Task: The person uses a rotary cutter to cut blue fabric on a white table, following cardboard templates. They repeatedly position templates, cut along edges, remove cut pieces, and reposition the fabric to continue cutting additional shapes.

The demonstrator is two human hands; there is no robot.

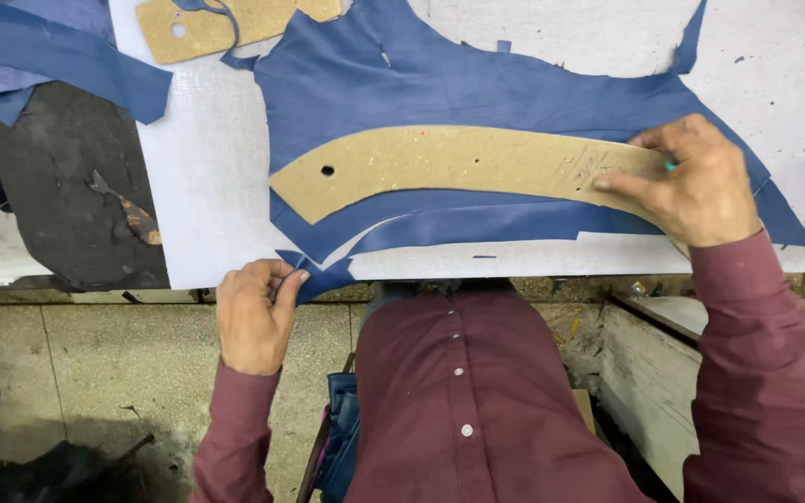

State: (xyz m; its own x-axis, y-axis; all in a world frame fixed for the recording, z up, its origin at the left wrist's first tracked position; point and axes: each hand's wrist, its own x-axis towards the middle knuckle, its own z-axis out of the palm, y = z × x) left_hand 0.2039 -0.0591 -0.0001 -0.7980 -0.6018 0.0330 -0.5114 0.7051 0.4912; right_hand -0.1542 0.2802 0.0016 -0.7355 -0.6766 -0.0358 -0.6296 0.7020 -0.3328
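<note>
A curved brown cardboard template [449, 160] with a small hole near its left end lies on a sheet of blue material [440, 74] spread over a white cutting board [207, 177]. My right hand [696, 182] presses down on the template's right end, fingers spread on the card. At the board's near edge my left hand [255, 312] pinches the end of a narrow blue cut strip [477, 225] that runs along under the template. I see no tool in either hand.
A second brown template [216, 26] lies at the board's far left corner. Loose blue scraps [58, 56] hang over a dark slab [67, 186] to the left, where a small knife-like tool [132, 216] rests. A tiled floor and wooden bench edge lie below.
</note>
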